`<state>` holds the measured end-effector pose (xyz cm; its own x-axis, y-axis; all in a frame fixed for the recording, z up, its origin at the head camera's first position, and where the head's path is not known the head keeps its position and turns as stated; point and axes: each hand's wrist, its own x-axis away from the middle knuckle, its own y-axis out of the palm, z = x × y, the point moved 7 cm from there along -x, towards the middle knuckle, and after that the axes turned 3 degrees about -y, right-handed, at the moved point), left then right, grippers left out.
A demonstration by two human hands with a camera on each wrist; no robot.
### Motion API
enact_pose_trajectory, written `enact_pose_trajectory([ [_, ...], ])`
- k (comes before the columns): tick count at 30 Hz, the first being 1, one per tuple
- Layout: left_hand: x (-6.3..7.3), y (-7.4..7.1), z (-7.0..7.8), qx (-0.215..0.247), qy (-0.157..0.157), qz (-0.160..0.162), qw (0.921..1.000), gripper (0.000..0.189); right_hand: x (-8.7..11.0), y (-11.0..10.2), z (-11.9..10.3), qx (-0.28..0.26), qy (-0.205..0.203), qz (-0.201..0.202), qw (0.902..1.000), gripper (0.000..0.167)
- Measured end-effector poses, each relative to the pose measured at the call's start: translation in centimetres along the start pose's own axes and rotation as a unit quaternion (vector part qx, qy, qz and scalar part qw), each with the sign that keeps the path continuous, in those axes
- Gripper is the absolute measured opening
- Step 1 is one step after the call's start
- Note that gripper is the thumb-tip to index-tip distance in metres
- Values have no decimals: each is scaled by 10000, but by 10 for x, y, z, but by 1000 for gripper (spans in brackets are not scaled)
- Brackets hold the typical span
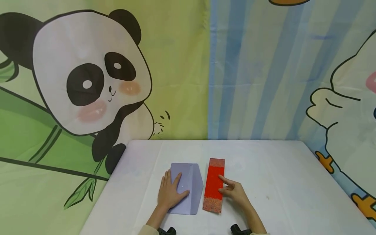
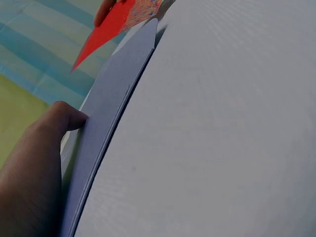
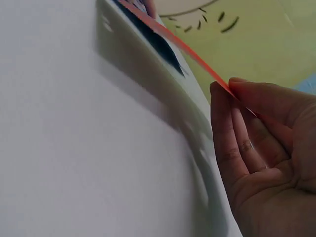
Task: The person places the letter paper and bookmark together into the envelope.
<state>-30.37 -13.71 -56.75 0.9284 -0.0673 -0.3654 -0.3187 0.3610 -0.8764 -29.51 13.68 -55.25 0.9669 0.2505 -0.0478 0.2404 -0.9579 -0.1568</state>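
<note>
A lavender paper envelope (image 1: 196, 186) lies on the white table with its pointed flap spread to the right. My left hand (image 1: 169, 193) rests flat on its left part, fingers spread. In the left wrist view the thumb (image 2: 64, 117) touches the envelope's surface (image 2: 108, 94). Just right of the flap is a red paper strip (image 1: 214, 182) with speckled patterned bands at both ends. My right hand (image 1: 237, 193) pinches its right edge between thumb and fingers. Seen from the right wrist, the strip (image 3: 195, 58) slants above the tabletop, bowing slightly.
The white table (image 1: 279, 169) extends beyond both hands to its far edge. Behind it hangs a cartoon backdrop with a panda (image 1: 94, 71) on the left and blue stripes (image 1: 252, 71) toward the right. Black wrist devices (image 1: 167, 231) show at the front.
</note>
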Motion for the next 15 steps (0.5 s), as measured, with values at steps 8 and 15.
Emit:
enact_pose_trajectory([
  [8,-1,4,-2,-72,-23,-106,9999,83,-13,26,-8,655,-159,571,9961,44],
  [15,-2,5,-2,-47,-33,-105,9999,84,-19,30,-4,187,37,841,9963,42],
])
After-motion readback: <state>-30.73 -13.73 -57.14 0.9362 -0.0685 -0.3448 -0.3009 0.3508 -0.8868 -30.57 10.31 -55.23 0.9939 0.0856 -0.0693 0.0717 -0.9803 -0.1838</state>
